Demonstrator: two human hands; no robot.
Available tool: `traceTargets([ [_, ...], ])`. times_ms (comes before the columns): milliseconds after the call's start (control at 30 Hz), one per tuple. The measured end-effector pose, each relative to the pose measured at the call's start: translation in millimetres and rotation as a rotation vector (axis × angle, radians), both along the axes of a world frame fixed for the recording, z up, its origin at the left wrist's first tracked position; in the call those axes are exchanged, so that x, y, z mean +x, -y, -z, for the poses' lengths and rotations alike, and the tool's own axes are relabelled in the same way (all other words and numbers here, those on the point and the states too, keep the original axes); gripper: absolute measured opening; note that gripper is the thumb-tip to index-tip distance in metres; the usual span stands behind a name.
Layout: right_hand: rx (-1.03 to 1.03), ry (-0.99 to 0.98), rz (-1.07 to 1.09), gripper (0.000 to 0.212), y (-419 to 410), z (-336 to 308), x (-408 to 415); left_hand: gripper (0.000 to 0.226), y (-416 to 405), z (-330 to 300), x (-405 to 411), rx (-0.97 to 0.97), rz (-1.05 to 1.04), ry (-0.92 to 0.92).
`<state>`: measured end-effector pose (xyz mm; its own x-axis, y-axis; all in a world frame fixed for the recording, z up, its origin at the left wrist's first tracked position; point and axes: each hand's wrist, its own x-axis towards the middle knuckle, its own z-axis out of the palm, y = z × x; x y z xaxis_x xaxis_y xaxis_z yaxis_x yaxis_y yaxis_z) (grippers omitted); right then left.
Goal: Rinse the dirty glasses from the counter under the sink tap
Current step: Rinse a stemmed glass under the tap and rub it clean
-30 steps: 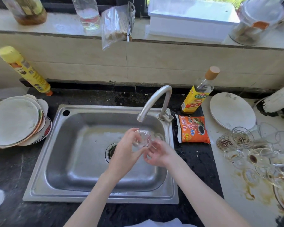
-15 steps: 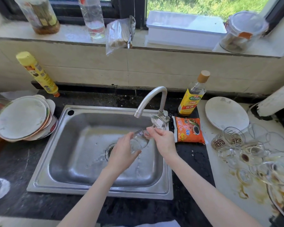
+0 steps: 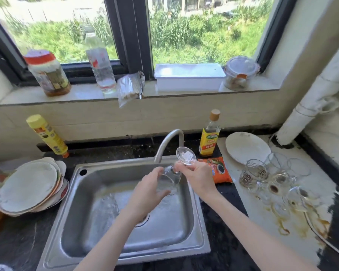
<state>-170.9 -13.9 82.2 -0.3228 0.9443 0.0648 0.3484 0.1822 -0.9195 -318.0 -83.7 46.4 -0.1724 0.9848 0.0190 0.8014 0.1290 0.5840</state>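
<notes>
A clear stemmed glass [image 3: 169, 178] is tilted over the steel sink [image 3: 70, 227], just below the spout of the curved tap [image 3: 165, 142]. Its round foot points up and back, its bowl down toward me. My left hand [image 3: 149, 194] cups the bowl from the left. My right hand [image 3: 198, 178] grips the stem just under the foot. Water ripples on the sink floor. Several dirty glasses [image 3: 270, 178] stand and lie in a cluster on the stained pale counter [image 3: 243, 196] to the right.
A stack of plates [image 3: 29, 186] sits left of the sink, with a yellow bottle [image 3: 47, 134] behind it. An oil bottle [image 3: 209, 134], an orange packet [image 3: 220, 170] and a white plate [image 3: 247, 146] lie to the right. Jars and a white box line the windowsill. A white pipe [image 3: 309, 106] stands far right.
The glass has been raised and tipped so its foot points up by the spout. My right hand shifted from the bowl to the stem. The camera has tilted up, showing the window.
</notes>
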Motion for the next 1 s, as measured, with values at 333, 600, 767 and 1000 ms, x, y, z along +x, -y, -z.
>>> traceTargets([
  [333, -0.012, 0.023, 0.407, 0.043, 126.4, -10.0, 99.6, 0.056, 50.4, 0.6, 10.1, 0.157, 0.657, -0.359],
  [600, -0.071, 0.037, 0.770, 0.014, 267.9, -16.7, 198.0, 0.062, 102.5, -24.2, 112.9, 0.215, 0.961, -0.347],
  [767, -0.121, 0.079, 0.892, 0.016, 359.8, -24.5, 248.4, 0.060, 154.5, -25.8, 190.4, 0.192, 1.161, -0.331],
  [1000, -0.117, 0.117, 1.087, 0.015, 514.1, -48.9, 335.3, 0.055, 254.4, -40.3, 316.8, 0.264, 1.400, -0.255],
])
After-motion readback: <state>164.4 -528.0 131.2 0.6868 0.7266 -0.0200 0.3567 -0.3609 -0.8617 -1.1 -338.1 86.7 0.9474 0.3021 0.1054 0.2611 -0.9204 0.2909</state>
